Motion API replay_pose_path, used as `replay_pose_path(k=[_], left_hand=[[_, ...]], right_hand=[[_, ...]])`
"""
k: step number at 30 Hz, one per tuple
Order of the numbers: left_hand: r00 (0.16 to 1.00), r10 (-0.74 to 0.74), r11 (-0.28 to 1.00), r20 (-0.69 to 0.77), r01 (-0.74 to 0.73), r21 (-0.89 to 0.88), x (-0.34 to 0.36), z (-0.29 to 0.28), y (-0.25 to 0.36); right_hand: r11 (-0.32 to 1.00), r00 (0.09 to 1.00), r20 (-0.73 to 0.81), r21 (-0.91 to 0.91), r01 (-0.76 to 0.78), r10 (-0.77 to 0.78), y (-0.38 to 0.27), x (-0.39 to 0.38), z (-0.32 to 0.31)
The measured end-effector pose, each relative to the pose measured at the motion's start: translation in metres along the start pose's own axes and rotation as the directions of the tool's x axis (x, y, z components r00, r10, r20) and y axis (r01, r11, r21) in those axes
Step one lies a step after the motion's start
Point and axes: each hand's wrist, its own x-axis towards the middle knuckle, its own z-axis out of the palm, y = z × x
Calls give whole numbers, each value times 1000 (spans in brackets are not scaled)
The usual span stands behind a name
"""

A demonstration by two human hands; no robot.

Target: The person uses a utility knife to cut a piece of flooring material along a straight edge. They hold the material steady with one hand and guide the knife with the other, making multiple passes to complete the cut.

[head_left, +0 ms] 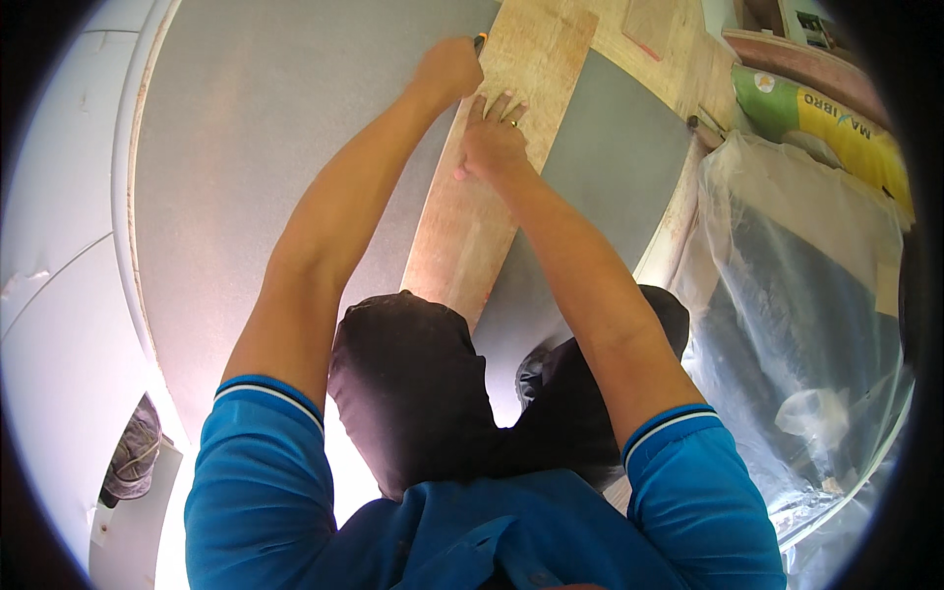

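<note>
A matte grey sheet (275, 128) spreads beneath both hands. On it, a long, straight-edged, tan wooden board (452, 241) runs under the right hand (495, 143), which rests flat with fingers spread, and just beside the left hand (452, 71), closed around a mostly hidden, orange-and-dark tool (480, 41).

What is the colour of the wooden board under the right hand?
The wooden board is light brown, best seen in the head view.
</note>
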Motion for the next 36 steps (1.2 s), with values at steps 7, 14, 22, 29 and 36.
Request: replay_pose_path(k=[7, 14, 22, 29, 36], left_hand=[[997, -47, 999, 62, 47, 8, -23, -3, 12], [998, -62, 995, -32, 59, -75, -22, -5, 11], [999, -36, 997, -19, 35, -69, -17, 9, -1], [999, 0, 1000, 43, 0, -2, -9, 8, -5], [994, -52, 999, 99, 52, -1, -65, 3, -3]], right_hand=[[1000, 1000, -16, -5, 6, -6, 6, 1, 6], [998, 998, -64, -54, 23, -26, 8, 2, 10], [1000, 999, -50, -9, 15, -15, 5, 4, 10], [999, 997, -72, -35, 28, -30, 3, 0, 10], [1000, 996, -87, -26, 14, -16, 9, 10, 24]])
